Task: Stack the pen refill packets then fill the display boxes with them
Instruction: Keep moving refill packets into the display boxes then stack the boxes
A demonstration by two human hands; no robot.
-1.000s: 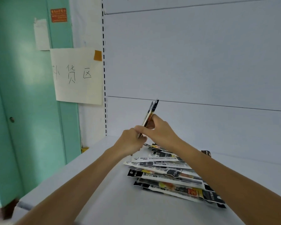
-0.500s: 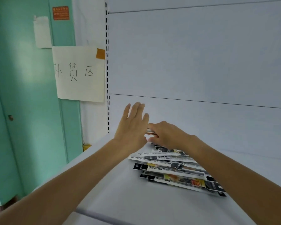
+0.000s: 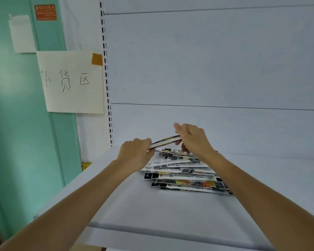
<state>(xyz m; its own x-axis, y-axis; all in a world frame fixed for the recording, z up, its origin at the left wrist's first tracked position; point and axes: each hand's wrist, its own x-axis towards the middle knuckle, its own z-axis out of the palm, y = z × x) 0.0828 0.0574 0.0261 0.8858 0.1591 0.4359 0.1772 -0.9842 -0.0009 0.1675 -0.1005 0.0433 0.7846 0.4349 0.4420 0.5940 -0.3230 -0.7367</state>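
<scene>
Several long pen refill packets [image 3: 183,175], black, white and yellow, lie fanned out in a loose row on the white shelf [image 3: 152,211]. Above their far end I hold a thin bundle of packets [image 3: 166,141] edge-on and nearly level. My left hand [image 3: 134,153] grips its left end with curled fingers. My right hand [image 3: 192,138] pinches its right end, thumb pointing up. No display box is in view.
The shelf's white back panel [image 3: 207,69] rises right behind the packets, with a slotted upright [image 3: 106,78] at its left. A handwritten paper sign [image 3: 71,82] hangs on the green wall [image 3: 16,115] to the left. The shelf's front edge [image 3: 152,230] runs below my forearms.
A second ago I held the bundle upright in both hands. Then it went down to the pile with my left hand spread flat. Now both hands hold it lifted and nearly level.
</scene>
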